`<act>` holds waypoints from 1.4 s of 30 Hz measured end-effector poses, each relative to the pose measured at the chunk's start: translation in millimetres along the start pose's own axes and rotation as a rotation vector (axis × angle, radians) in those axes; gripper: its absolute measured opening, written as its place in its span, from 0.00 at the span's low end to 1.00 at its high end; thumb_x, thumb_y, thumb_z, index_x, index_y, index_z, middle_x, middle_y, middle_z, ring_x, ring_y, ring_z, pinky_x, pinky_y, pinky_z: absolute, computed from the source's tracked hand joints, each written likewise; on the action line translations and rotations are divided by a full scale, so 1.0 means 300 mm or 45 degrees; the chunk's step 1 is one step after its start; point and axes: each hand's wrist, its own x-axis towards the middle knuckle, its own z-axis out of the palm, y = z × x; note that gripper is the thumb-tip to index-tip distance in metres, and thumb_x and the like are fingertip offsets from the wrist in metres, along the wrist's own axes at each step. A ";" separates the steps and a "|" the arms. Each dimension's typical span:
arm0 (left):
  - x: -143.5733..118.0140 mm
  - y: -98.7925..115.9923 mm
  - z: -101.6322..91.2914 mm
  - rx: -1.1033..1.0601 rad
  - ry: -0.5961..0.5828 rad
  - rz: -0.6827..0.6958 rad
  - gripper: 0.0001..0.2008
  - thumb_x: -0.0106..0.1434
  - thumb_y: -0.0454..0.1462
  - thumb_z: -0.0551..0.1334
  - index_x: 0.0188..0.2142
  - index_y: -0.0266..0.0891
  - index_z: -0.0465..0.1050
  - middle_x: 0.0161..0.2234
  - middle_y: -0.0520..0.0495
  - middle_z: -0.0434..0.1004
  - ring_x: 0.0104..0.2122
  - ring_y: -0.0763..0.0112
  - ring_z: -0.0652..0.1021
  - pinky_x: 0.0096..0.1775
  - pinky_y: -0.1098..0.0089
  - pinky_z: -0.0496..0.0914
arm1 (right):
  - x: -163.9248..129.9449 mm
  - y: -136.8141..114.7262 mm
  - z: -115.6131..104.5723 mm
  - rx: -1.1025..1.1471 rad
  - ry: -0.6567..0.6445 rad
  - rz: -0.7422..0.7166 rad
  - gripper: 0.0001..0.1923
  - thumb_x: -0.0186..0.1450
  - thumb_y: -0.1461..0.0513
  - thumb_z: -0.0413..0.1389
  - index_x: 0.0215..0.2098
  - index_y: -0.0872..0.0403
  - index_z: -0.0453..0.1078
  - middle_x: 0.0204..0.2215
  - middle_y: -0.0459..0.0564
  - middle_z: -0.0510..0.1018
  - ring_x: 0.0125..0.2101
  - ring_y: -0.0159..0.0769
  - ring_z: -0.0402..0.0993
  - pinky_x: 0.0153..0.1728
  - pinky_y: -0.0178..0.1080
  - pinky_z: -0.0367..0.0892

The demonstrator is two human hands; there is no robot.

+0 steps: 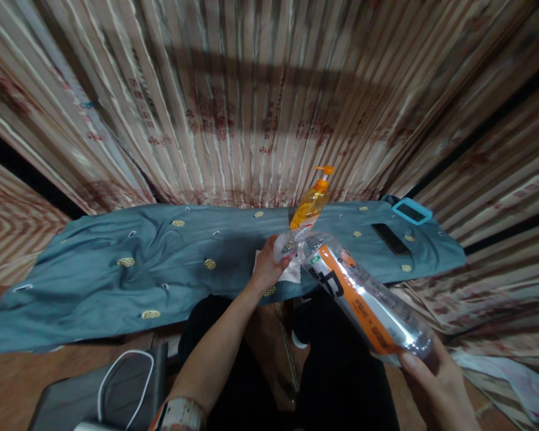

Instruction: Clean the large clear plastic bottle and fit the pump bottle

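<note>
My right hand (435, 377) grips the base of a large clear plastic bottle (363, 293) with an orange and silver label. The bottle is tilted, its neck pointing up and left toward my left hand. My left hand (269, 263) is closed around a small clear cup (286, 244), held at the bottle's mouth. What is inside the cup is too blurred to tell. Under the left hand lies a white tissue (291, 273) on the cloth. Just behind the bottle's neck stands a pump bottle (311, 203) of yellow liquid with an orange pump top.
A blue-grey patterned cloth (184, 257) covers the long narrow surface. Toward its right end lie a black phone (390, 239) and a light-blue framed device (412, 211). Pleated curtains (251, 108) hang close behind and at both sides. A grey case (103, 389) with a white cable (149, 383) is at lower left.
</note>
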 end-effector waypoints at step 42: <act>-0.004 0.018 -0.006 -0.008 0.005 -0.073 0.26 0.57 0.36 0.69 0.55 0.40 0.66 0.49 0.44 0.79 0.48 0.57 0.80 0.51 0.59 0.73 | -0.025 -0.016 0.029 0.057 -0.025 0.007 0.35 0.59 0.44 0.64 0.59 0.51 0.70 0.56 0.58 0.78 0.57 0.61 0.74 0.61 0.60 0.63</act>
